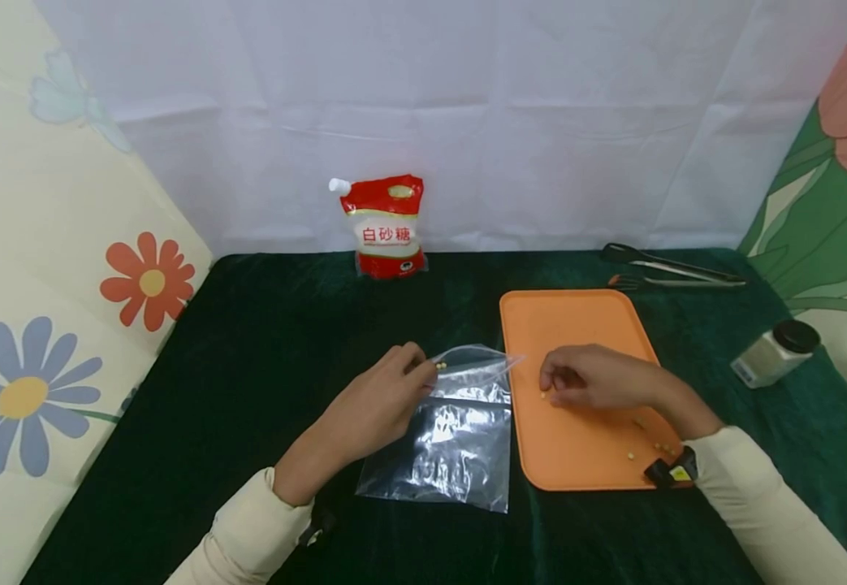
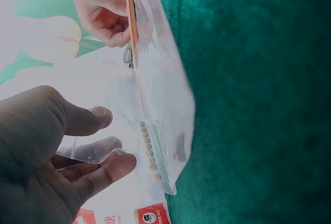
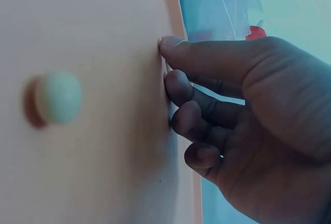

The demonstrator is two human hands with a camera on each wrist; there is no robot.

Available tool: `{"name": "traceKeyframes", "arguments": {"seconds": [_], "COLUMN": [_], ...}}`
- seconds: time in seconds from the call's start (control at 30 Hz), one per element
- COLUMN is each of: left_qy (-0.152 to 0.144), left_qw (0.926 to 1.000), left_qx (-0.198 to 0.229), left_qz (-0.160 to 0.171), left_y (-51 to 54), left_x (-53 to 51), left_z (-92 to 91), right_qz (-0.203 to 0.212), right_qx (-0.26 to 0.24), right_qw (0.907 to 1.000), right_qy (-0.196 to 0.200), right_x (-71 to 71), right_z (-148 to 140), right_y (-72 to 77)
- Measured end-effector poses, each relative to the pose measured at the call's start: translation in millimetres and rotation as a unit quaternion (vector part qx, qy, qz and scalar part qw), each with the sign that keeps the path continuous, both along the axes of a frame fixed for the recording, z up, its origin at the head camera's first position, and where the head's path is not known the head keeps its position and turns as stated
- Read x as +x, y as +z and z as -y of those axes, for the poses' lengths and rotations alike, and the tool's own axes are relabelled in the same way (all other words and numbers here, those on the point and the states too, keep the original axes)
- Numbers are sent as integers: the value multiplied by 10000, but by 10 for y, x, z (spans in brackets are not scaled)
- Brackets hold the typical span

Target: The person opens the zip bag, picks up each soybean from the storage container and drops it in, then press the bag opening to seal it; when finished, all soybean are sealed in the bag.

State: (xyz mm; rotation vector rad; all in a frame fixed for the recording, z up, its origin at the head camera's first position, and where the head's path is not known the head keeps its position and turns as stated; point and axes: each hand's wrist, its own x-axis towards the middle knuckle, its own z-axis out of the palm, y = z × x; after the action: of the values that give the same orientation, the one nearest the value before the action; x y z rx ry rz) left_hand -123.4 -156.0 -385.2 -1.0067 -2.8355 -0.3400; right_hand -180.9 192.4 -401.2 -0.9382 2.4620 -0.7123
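Note:
My left hand (image 1: pixel 386 394) pinches the upper left edge of a clear zip bag (image 1: pixel 460 447), which lies flat with its mouth partly raised. Inside the bag, by the left fingers, several pale yellow soybeans (image 2: pixel 148 144) form a row in the left wrist view. Over the orange tray (image 1: pixel 569 317), my right hand (image 1: pixel 598 378) has its fingers loosely bent and thumb tip down at the tray surface, with a soybean (image 1: pixel 543 395) by the thumb. A gap shows between thumb and forefinger. In the right wrist view another soybean (image 3: pixel 59 97) lies close to the camera.
More soybeans (image 1: pixel 631 456) lie on the tray near the right wrist. A red and white sugar pouch (image 1: pixel 386 231) stands at the back. Metal tongs (image 1: pixel 693 283) lie at the back right, and a black-lidded jar (image 1: pixel 774 356) is at the right. Dark green cloth (image 1: pixel 248 325) covers the table.

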Motion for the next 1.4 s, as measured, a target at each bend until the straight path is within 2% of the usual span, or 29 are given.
{"name": "traceKeyframes", "arguments": {"seconds": [0.3,0.73,0.9,1.13,1.4], "left_qy": [1,-77,-49,-70,-48], "left_qw": [10000,9999,10000,9999,9999], "left_qx": [21,31,28,101,102], "left_qz": [15,-57,-22,14,25], "left_y": [4,12,13,11,13], "left_x": [7,0,17,19,3], "left_z": [-2,-2,0,15,25], "right_qz": [-92,-60,-224,-516,-773], "right_qx": [12,215,312,505,238], "right_qw": [9999,9996,9990,9973,9967], "right_qy": [92,-199,-246,-107,-9], "right_x": [18,36,44,51,67], "right_z": [67,76,96,129,125], "right_y": [-12,18,24,35,95]}}
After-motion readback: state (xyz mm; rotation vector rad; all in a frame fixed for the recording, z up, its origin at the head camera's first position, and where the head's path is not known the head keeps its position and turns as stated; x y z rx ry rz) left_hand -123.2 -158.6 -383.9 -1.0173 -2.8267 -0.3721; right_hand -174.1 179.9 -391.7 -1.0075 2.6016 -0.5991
